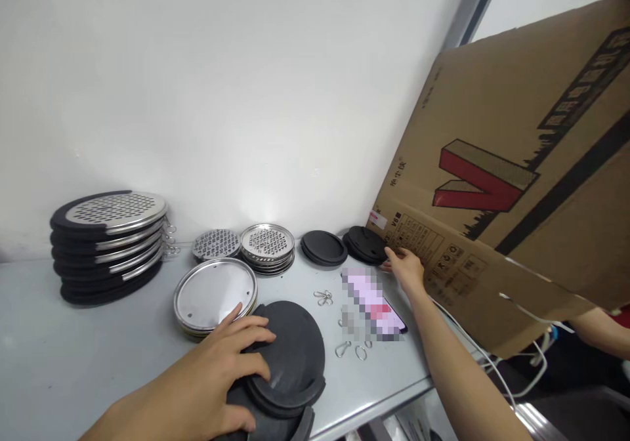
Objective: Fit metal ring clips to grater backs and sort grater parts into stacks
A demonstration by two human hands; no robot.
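Note:
My left hand lies over black round rubber-like pieces at the front edge, fingers spread, fingertips on their left side. These pieces have a raised curved lip. Just behind that hand is a stack of round metal lids with small holes. At the back right, my right hand reaches to a stack of black discs. Its fingers are apart at the discs' right edge; some are partly hidden, and I see no firm grip. Another black disc lies beside that stack.
Round metal graters and a perforated plate stand by the wall. Assembled black-rimmed graters are stacked at left. Metal clips and a phone lie mid-table. A big cardboard box leans at right; another person's arm shows beyond it.

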